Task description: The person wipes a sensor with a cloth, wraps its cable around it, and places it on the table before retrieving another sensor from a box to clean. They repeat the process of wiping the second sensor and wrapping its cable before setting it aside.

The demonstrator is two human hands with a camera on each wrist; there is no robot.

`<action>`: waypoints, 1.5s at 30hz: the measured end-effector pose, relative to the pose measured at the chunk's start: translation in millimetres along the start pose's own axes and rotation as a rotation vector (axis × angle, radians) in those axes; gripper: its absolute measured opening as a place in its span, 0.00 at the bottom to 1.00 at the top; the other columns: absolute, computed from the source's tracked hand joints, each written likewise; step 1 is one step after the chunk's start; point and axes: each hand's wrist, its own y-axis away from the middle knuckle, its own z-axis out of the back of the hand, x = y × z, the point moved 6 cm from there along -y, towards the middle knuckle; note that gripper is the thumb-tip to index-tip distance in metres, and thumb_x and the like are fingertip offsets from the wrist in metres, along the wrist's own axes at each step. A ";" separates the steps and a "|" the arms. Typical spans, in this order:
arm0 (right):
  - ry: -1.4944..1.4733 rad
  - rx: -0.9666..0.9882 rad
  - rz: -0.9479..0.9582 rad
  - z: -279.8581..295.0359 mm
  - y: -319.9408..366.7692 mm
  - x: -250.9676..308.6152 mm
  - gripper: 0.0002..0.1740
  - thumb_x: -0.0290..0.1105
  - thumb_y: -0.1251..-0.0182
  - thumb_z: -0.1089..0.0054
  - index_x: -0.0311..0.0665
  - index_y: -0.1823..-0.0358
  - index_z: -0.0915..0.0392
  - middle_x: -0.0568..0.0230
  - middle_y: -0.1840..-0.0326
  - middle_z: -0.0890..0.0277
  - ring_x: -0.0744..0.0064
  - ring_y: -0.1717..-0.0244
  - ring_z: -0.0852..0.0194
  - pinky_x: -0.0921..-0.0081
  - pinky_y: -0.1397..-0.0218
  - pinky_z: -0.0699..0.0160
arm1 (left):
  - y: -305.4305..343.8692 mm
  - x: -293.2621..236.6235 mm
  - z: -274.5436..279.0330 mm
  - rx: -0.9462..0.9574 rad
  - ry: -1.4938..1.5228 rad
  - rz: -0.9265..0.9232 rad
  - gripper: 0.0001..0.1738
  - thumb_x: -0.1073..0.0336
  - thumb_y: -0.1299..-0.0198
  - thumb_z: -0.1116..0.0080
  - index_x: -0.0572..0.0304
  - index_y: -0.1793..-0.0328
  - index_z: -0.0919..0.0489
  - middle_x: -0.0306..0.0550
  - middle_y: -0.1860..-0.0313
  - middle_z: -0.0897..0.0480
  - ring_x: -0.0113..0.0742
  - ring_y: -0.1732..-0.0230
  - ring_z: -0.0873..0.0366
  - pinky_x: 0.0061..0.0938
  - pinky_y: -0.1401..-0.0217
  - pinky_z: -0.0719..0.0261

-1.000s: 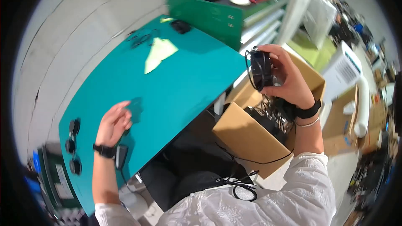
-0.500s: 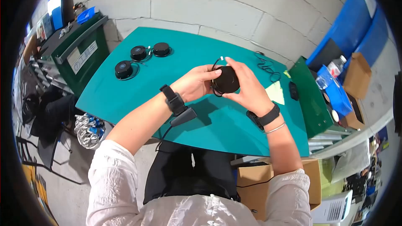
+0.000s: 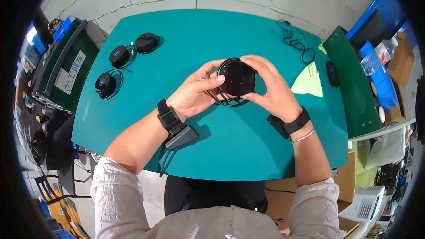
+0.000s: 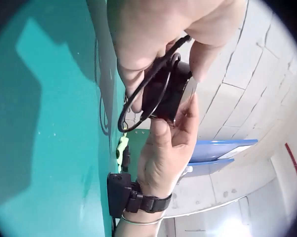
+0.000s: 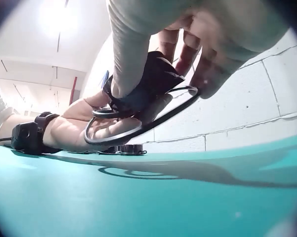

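Carried from over the box (image 3: 348,181), lower right, to mid-frame, the black disc (image 3: 237,77) is gripped between left hand (image 3: 197,90) and right hand (image 3: 275,89); its loose cable loop (image 4: 149,76) could snag a finger, tugging it free.

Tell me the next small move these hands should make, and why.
I'd probably gather the loose cable in against the round black device: the left hand and right hand already hold the device raised above the green table, and loops stick out beyond it, where they might snag.
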 end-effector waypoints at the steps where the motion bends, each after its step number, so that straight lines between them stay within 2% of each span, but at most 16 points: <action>1: 0.003 -0.001 -0.008 0.2 0.4 1.2 0.43 0.26 0.54 0.25 0.42 0.33 0.33 0.59 0.33 0.34 0.54 0.33 0.33 0.64 0.32 0.28 | 0.6 0.8 1.2 0.001 -0.001 0.015 0.29 0.63 0.34 0.40 0.59 0.29 0.36 0.48 0.38 0.25 0.40 0.40 0.22 0.38 0.38 0.21; 9: 0.026 0.012 -0.051 1.0 3.9 3.6 0.41 0.25 0.54 0.26 0.43 0.33 0.31 0.61 0.34 0.31 0.55 0.35 0.31 0.65 0.33 0.26 | 2.8 4.5 4.5 -0.039 0.004 0.029 0.30 0.66 0.36 0.38 0.59 0.30 0.36 0.46 0.38 0.25 0.39 0.40 0.22 0.38 0.38 0.22; 14: 0.084 -0.004 0.045 1.2 2.9 11.7 0.40 0.23 0.54 0.27 0.43 0.34 0.30 0.60 0.34 0.30 0.55 0.36 0.30 0.65 0.35 0.25 | 5.2 2.1 7.7 -0.050 -0.003 0.004 0.31 0.68 0.38 0.37 0.57 0.30 0.35 0.45 0.41 0.23 0.38 0.41 0.22 0.37 0.39 0.22; 18: 0.065 0.002 0.049 1.4 3.6 10.9 0.40 0.23 0.52 0.28 0.43 0.33 0.30 0.60 0.34 0.30 0.54 0.36 0.30 0.65 0.34 0.26 | 6.3 1.4 7.4 -0.051 -0.010 0.001 0.32 0.71 0.39 0.37 0.56 0.29 0.35 0.44 0.43 0.21 0.37 0.41 0.22 0.38 0.37 0.23; 22: 0.053 0.042 0.013 0.8 4.1 8.2 0.39 0.23 0.50 0.30 0.45 0.32 0.31 0.59 0.32 0.32 0.54 0.34 0.32 0.64 0.33 0.28 | 6.0 1.8 8.6 -0.074 0.013 -0.036 0.30 0.75 0.39 0.38 0.55 0.31 0.33 0.45 0.42 0.20 0.37 0.43 0.20 0.36 0.39 0.23; 30: 0.033 0.067 -0.038 0.2 7.3 0.8 0.38 0.25 0.43 0.33 0.49 0.29 0.33 0.59 0.28 0.37 0.52 0.31 0.35 0.62 0.32 0.28 | 4.8 1.2 10.0 -0.093 0.001 -0.034 0.31 0.77 0.40 0.41 0.58 0.29 0.33 0.47 0.41 0.20 0.39 0.41 0.21 0.39 0.37 0.24; 31: 0.026 0.076 -0.050 -0.8 7.6 -0.8 0.37 0.26 0.44 0.33 0.48 0.29 0.33 0.59 0.27 0.38 0.53 0.29 0.37 0.61 0.30 0.32 | 4.0 2.5 10.7 -0.106 0.019 -0.037 0.31 0.78 0.40 0.41 0.58 0.29 0.33 0.48 0.41 0.20 0.39 0.41 0.21 0.39 0.37 0.24; 32: 0.017 0.087 -0.063 -1.8 8.5 -2.1 0.37 0.26 0.44 0.33 0.47 0.29 0.32 0.59 0.26 0.38 0.53 0.27 0.40 0.60 0.27 0.35 | 3.5 4.0 9.8 -0.102 0.019 -0.022 0.31 0.78 0.40 0.41 0.58 0.29 0.33 0.48 0.41 0.20 0.39 0.41 0.21 0.39 0.37 0.24; 45: 0.018 0.087 -0.034 -2.0 11.8 -4.5 0.38 0.30 0.42 0.34 0.48 0.27 0.35 0.58 0.27 0.37 0.52 0.29 0.38 0.60 0.29 0.33 | 3.4 2.7 8.0 -0.111 0.005 -0.016 0.30 0.76 0.39 0.41 0.60 0.29 0.33 0.48 0.40 0.22 0.39 0.38 0.23 0.38 0.35 0.24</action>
